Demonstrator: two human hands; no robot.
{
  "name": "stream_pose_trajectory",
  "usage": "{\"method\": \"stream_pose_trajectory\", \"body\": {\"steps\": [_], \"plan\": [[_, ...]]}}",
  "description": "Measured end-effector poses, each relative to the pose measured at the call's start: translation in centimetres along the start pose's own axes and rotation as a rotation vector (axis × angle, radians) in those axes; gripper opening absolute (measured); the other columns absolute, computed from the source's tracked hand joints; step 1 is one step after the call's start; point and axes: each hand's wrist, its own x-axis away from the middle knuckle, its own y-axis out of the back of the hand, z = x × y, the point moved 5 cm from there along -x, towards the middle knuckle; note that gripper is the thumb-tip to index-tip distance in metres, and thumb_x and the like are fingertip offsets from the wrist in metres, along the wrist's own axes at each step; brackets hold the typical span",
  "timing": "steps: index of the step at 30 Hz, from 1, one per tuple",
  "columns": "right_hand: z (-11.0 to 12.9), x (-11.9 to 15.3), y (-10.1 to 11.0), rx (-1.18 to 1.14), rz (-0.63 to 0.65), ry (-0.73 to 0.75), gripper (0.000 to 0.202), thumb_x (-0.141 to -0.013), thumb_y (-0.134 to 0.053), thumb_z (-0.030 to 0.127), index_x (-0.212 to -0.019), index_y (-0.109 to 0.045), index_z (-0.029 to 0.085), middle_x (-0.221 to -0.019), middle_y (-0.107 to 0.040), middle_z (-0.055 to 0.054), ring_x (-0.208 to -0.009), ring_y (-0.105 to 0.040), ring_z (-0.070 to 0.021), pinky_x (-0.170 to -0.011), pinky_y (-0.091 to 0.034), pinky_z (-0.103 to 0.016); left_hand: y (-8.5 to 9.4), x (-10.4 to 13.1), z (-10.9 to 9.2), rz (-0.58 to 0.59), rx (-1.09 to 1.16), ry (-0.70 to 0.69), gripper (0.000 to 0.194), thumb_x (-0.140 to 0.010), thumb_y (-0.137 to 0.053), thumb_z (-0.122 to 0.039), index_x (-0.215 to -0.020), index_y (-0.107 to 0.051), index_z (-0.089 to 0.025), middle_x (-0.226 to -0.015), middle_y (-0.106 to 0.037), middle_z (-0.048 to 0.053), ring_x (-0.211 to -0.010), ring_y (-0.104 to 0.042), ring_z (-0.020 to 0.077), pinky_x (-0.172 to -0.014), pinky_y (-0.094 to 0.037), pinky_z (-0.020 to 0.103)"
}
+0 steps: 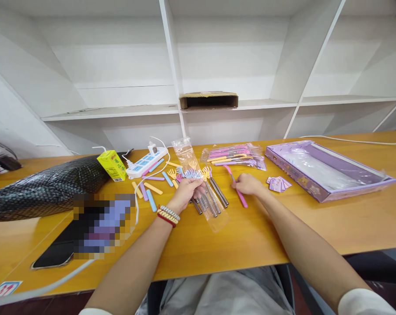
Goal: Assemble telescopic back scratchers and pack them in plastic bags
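Note:
My left hand (189,192), wearing several bracelets, lies closed over a heap of back scratchers (214,203) with metal rods and small claw heads in yellow, pink and pale blue. A clear plastic sleeve (219,223) runs beneath them. What its fingers pinch is partly hidden. Farther right, my right hand (249,184) is closed around a pink back scratcher (241,198), whose pink grip points toward me. Loose coloured handle sleeves (153,188) in yellow, blue and purple are scattered left of my left hand.
Bagged back scratchers (235,155) lie behind my hands. Small printed cards (278,184) and a purple display box (319,194) are on the right. Leftward are a power strip (147,162), a yellow drink carton (111,165), a black-wrapped bundle (50,186) and a phone (58,245).

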Motion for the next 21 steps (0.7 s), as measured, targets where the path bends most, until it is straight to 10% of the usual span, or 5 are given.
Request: {"method": "stream_pose_trajectory", "body": {"steps": [14, 21], "plan": [[0.7, 0.4, 1.0, -0.949, -0.033, 0.184, 0.022, -0.075, -0.045, 0.032, -0.059, -0.037, 0.020, -0.043, -0.041, 0.004, -0.036, -0.037, -0.0081, -0.040, -0.030, -0.022, 0.5, -0.1, -0.2, -0.093, 0.072, -0.015, 0.030, -0.070, -0.062, -0.040, -0.074, -0.061, -0.011, -0.057, -0.062, 0.004, -0.038, -0.050, 0.0080, -0.037, -0.031, 0.019], [2.9, 2.4, 1.0, -0.945, 0.185, 0.381, 0.037, -0.067, -0.063, 0.048, -0.066, -0.044, 0.017, -0.071, -0.064, -0.004, -0.050, -0.052, -0.0088, -0.041, -0.036, -0.020, 0.8, 0.1, -0.5, -0.168, 0.140, 0.001, 0.032, -0.072, -0.061, -0.041, -0.081, -0.059, -0.011, -0.061, -0.065, 0.005, -0.042, -0.055, 0.0092, -0.039, -0.034, 0.018]]}}
